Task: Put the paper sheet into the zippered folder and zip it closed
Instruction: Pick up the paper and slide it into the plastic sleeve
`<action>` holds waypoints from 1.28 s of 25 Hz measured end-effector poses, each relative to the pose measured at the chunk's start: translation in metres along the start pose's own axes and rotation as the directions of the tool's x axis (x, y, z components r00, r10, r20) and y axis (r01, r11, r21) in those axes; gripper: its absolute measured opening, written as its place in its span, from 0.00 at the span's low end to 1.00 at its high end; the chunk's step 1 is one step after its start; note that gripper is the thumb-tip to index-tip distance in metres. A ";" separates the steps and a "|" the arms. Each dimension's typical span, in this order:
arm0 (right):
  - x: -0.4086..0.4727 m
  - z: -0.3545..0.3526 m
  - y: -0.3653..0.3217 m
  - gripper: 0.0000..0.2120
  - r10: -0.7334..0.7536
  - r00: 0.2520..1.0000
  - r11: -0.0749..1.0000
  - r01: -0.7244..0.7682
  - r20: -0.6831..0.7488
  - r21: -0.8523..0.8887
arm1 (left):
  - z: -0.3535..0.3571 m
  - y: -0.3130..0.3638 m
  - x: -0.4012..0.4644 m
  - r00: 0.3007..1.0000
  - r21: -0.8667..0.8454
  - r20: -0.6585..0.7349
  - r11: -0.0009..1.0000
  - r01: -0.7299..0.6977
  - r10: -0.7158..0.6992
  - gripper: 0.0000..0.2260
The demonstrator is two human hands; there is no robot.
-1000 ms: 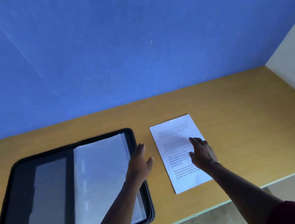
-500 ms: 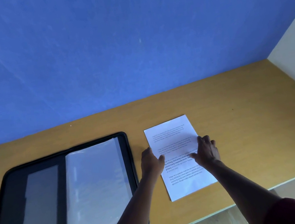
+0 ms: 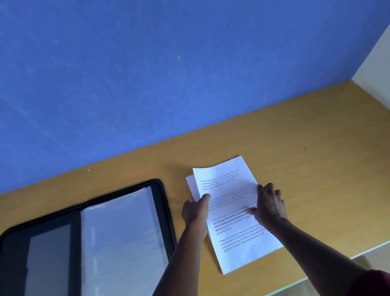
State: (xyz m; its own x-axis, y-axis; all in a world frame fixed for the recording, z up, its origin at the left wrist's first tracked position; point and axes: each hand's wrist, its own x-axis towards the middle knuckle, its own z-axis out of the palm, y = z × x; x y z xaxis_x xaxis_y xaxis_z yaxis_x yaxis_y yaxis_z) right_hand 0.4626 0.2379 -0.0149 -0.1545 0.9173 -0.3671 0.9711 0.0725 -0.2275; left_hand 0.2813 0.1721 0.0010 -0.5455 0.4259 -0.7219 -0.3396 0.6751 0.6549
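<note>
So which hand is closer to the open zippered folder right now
Left. The left hand grips the printed paper sheet's left edge, just right of the zippered folder's rim. The right hand is on the sheet's right side, farther away.

zippered folder [image 3: 53, 255] cut off at left and bottom edges, paper sheet [image 3: 229, 185] print too small to read

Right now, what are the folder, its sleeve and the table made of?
Zippered folder: looks like black matte fabric, raised dark rim; uncertain.
Sleeve: probably clear glossy plastic, pale glare across it.
Table: wood-look yellow-brown top with pale edge strip, likely laminate.
</note>
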 end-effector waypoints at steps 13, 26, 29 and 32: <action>0.003 0.005 0.003 0.30 -0.007 1.000 1.000 0.007 -0.017 0.009 | 0.013 -0.001 0.002 0.989 0.252 -0.109 0.965 -0.069 0.099 0.16; 0.004 0.007 0.003 0.31 0.006 1.000 1.000 -0.006 -0.020 0.004 | 0.012 0.001 0.009 0.996 -0.010 0.071 0.999 0.046 -0.045 0.10; 0.004 0.008 0.002 0.31 0.013 1.000 1.000 -0.013 -0.020 0.008 | 0.011 -0.010 0.007 0.983 -0.062 0.182 0.998 -0.014 0.025 0.05; 0.003 0.008 0.003 0.31 0.010 1.000 1.000 -0.010 -0.028 0.012 | 0.012 -0.019 0.003 0.973 -0.052 0.222 0.998 -0.046 0.057 0.07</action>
State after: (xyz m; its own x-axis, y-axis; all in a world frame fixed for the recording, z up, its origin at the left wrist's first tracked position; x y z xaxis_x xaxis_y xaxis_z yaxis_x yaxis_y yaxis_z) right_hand 0.4636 0.2379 -0.0241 -0.1396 0.9285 -0.3441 0.9702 0.0588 -0.2351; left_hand 0.2951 0.1675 -0.0163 -0.3803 0.5866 -0.7151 -0.3533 0.6224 0.6984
